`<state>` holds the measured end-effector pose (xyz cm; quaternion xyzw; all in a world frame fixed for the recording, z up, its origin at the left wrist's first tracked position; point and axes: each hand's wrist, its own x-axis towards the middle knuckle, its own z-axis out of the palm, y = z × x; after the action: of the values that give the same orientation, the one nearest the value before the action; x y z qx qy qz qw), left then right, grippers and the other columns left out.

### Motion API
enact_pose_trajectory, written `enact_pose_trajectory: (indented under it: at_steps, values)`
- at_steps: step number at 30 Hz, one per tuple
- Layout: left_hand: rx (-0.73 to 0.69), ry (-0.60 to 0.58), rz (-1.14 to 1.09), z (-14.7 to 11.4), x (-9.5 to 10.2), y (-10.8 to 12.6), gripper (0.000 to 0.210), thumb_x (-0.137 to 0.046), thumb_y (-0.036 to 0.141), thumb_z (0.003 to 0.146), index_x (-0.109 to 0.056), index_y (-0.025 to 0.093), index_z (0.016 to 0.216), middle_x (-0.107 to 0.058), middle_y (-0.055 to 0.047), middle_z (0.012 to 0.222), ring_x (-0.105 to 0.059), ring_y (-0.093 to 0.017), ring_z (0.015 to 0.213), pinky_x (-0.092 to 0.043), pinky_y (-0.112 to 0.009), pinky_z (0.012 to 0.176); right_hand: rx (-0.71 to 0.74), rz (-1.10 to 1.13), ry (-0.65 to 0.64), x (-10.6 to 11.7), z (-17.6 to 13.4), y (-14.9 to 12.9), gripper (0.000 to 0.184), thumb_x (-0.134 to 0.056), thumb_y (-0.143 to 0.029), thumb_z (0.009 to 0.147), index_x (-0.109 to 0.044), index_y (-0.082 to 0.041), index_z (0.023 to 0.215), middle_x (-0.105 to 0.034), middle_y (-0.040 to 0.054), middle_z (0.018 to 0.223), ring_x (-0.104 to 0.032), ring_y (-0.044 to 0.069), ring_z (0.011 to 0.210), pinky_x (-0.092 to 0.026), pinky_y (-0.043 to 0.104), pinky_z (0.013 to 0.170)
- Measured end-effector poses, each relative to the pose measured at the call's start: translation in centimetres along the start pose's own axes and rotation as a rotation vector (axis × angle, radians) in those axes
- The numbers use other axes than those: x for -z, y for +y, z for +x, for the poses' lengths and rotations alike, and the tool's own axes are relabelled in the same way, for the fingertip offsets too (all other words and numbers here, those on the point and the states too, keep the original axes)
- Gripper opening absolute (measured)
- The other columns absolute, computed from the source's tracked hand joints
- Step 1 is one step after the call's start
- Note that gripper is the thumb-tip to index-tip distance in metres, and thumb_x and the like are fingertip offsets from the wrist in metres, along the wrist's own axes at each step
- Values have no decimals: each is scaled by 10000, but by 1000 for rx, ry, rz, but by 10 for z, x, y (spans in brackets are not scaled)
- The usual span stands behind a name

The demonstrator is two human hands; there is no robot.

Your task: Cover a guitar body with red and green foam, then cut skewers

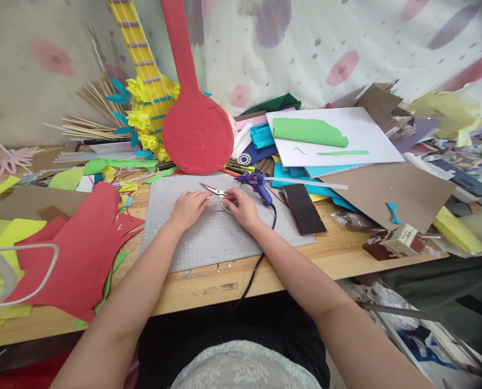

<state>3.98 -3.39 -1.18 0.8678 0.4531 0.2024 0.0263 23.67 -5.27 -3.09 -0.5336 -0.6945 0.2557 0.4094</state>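
Over the grey cutting mat (200,243), my left hand (189,209) and my right hand (243,208) are close together, fingertips pinched. A thin pale strip (215,200) spans the small gap between them; its kind is too small to tell. Just beyond the fingertips lies a pair of scissors (212,188), blades pointing left, its handles partly hidden by my right hand. A purple glue gun (258,186) rests behind my right hand, with a long translucent glue stick (309,182) in its back end and a black cord (261,259) running off the front edge.
A red round-bodied paper instrument (198,135) and a yellow stringed one (144,62) stand at the back. Red paper (74,248) covers the left side. A phone (303,209) lies right of the mat. Green crepe paper (306,132) tops a white board (370,140).
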Motion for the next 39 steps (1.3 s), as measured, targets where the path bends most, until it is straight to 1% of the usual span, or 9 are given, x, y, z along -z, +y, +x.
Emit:
enact_pose_trajectory:
  at_steps: [3,7,13,19,22,27,30,34,39]
  values:
    - [97,-86,-46,0,-4,12,305,-391,328,923,-656,202,1005,-673,-70,973,-604,-194,858,-405,-304,739,12,-92,10,1,0,1,121,-537,-243,865,-577,-215,976,-685,39,927,-631,172,866,-472,313,802]
    - [336,4,-226,-1,-2,5,215,-484,318,868,-660,202,910,-643,-52,922,-574,-171,794,-384,-262,638,76,-306,-1,2,-1,1,138,-523,-227,875,-599,-195,985,-658,74,995,-580,206,959,-444,346,867]
    - [742,-47,-1277,6,29,6,127,-590,279,790,-596,153,807,-524,11,672,-472,-73,536,-324,-179,444,105,-480,-18,1,-3,0,215,-534,-185,855,-600,-197,1059,-594,95,1094,-504,236,1020,-416,388,910]
    - [834,-106,-1664,7,33,13,86,-582,84,759,-602,129,829,-597,-5,753,-598,-103,676,-533,-326,719,107,-420,23,3,-3,0,187,-530,-187,854,-609,-199,1024,-598,87,1046,-512,221,1001,-419,371,904]
    - [800,-17,-1511,16,26,8,73,-630,120,735,-612,138,804,-587,6,711,-577,-110,665,-517,-368,760,173,-322,93,1,-1,-5,159,-485,-190,878,-623,-201,957,-607,76,990,-528,199,978,-426,350,888]
    - [412,240,-440,62,28,3,74,-623,199,765,-677,173,808,-627,-52,834,-566,-193,816,-439,-356,779,203,-240,68,-5,1,-4,166,-476,-171,865,-633,-202,907,-619,70,953,-543,195,959,-437,345,865]
    - [133,251,17,92,21,4,223,-473,238,876,-692,194,865,-622,-97,874,-536,-248,934,-409,-377,771,182,-238,43,-6,0,1,173,-474,-171,862,-642,-198,895,-624,77,937,-549,197,943,-441,351,857]
    - [-62,168,237,113,-2,-5,300,-393,266,915,-681,188,879,-612,-110,864,-521,-249,905,-384,-369,711,180,-242,29,-4,-3,3,182,-471,-162,863,-648,-196,893,-626,80,928,-548,198,938,-446,352,845]
    - [-24,152,257,115,-13,-27,327,-347,235,927,-668,181,960,-619,-127,949,-513,-257,921,-367,-372,694,193,-246,-6,-2,-2,2,168,-488,-162,857,-648,-190,901,-629,81,933,-549,195,932,-446,342,842]
